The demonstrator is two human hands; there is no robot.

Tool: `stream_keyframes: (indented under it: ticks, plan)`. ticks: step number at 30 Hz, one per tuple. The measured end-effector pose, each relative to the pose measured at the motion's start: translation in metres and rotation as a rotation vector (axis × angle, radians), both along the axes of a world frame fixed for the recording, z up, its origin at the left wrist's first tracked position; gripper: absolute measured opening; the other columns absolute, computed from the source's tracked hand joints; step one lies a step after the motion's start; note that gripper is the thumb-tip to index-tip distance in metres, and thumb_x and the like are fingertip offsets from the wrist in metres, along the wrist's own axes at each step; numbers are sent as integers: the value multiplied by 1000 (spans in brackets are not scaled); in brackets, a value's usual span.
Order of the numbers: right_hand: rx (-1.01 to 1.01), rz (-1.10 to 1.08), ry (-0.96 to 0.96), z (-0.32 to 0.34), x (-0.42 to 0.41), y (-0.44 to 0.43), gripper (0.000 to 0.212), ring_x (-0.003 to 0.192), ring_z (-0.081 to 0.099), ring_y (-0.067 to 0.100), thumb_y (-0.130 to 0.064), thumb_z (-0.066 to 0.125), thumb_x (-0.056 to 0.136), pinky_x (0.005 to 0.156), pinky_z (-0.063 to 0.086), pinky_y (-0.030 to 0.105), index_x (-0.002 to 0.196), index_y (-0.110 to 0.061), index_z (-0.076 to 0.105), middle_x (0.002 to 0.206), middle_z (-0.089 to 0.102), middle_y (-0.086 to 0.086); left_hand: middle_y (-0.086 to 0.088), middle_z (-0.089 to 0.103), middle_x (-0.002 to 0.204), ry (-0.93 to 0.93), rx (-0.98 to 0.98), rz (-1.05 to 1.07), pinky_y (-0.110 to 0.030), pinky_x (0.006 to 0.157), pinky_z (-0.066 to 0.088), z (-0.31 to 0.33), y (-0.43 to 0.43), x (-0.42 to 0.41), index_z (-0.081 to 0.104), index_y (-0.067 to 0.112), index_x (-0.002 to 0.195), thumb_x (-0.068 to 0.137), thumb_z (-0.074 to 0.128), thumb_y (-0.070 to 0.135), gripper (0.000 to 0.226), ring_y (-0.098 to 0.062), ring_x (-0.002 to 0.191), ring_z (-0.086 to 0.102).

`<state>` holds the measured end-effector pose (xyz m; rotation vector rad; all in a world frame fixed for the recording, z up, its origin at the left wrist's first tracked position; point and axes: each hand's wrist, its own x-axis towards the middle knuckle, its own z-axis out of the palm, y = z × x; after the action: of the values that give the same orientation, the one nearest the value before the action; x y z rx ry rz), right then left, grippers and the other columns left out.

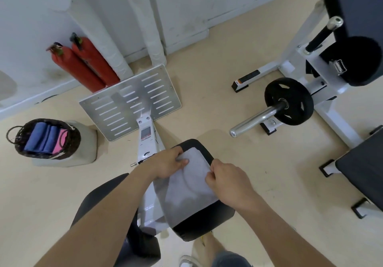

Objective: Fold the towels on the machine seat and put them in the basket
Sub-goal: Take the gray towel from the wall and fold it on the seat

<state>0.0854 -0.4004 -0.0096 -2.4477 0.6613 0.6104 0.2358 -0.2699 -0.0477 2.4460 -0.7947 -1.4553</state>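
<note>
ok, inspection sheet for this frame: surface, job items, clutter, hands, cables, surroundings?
Surface: black machine seat, mostly covered by the towel.
Job's things: grey towel flat on the seat; basket on a pale block at left, holding blue towels and a pink towel.
Clutter: nothing seen.
Grippers: left hand pinches the towel's far-left edge; right hand pinches its right edge.
Cables: nothing seen.
Surroundings: footplate, two fire extinguishers by the wall, weight plate at right.

There is one grey towel (190,185), one black seat (204,223) and one basket (71,140). In the basket I count at least two blue towels (41,138) and one pink towel (61,143). Also two red fire extinguishers (83,67), one weight plate (290,100)
</note>
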Motion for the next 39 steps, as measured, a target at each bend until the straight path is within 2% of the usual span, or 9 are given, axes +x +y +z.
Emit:
stream_keyframes:
  ticks: [9, 15, 20, 24, 27, 29, 33, 35, 39]
  plan:
    - [47, -27, 53, 1, 11, -3, 21, 56, 36, 13, -28, 40, 92, 47, 22, 25, 74, -17, 34, 66, 42, -2, -7, 60, 96, -70, -5, -127, -39, 84, 44, -11, -6, -4, 38, 20, 97, 99, 36, 43, 23, -27, 91, 55]
    - [12, -43, 51, -2, 12, -1, 27, 53, 34, 11, -26, 40, 91, 46, 21, 25, 69, -20, 27, 65, 41, -2, -11, 64, 96, -251, -18, -205, -36, 72, 41, -17, -8, -15, 28, 19, 95, 101, 25, 43, 25, -31, 90, 59]
    - [-9, -37, 25, -3, 13, 1, 12, 56, 43, 19, -24, 42, 91, 45, 26, 27, 93, -16, 34, 71, 51, 2, -10, 64, 95, -307, -60, -208, -36, 70, 40, -24, -7, -16, 25, 21, 93, 101, 23, 44, 24, -32, 87, 59]
    - [-230, 68, 14, 1, 17, 5, 36, 55, 44, 18, -21, 53, 84, 49, 28, 27, 116, -22, 38, 73, 46, -3, -9, 64, 92, -348, -25, -249, -36, 66, 39, -26, -12, -18, 26, 20, 93, 101, 20, 44, 26, -29, 77, 54]
    - [-302, 295, -168, -5, 20, 7, 65, 92, 59, 23, -10, 69, 65, 64, 44, 32, 126, -25, 50, 107, 54, 2, -6, 66, 92, -394, 11, -221, -35, 65, 38, -30, -12, -22, 27, 19, 95, 101, 23, 44, 26, -29, 80, 59]
    - [-167, 438, -137, -11, 23, 4, 62, 123, 46, 21, -8, 56, 76, 80, 39, 33, 135, -24, 43, 134, 44, -1, -6, 65, 99, -448, 48, -128, -37, 71, 39, -30, -7, -24, 34, 17, 103, 99, 30, 43, 27, -31, 92, 60]
    - [-37, 478, 85, -16, 28, -5, 55, 117, 47, 22, -13, 44, 82, 82, 35, 38, 135, -27, 36, 134, 43, -5, -2, 52, 120, -709, -119, -28, -35, 80, 39, -14, 14, -24, 49, 20, 120, 90, 49, 19, 30, -25, 111, 47]
    - [-55, 506, 100, -16, 31, -7, 49, 117, 44, 22, -18, 44, 84, 87, 36, 40, 132, -26, 38, 132, 43, -4, 4, 54, 130, -569, -419, -55, -29, 90, 42, -1, 28, -42, 55, 24, 127, 91, 46, 28, 37, -18, 120, 48]
    - [-145, 583, 12, -16, 36, -1, 40, 132, 29, 18, -21, 43, 86, 94, 31, 41, 126, -20, 45, 132, 39, -2, 6, -6, 159, -292, -328, -217, -34, 120, 0, 6, 52, -100, -1, 28, 151, 90, 25, 68, 77, -13, 147, -6]
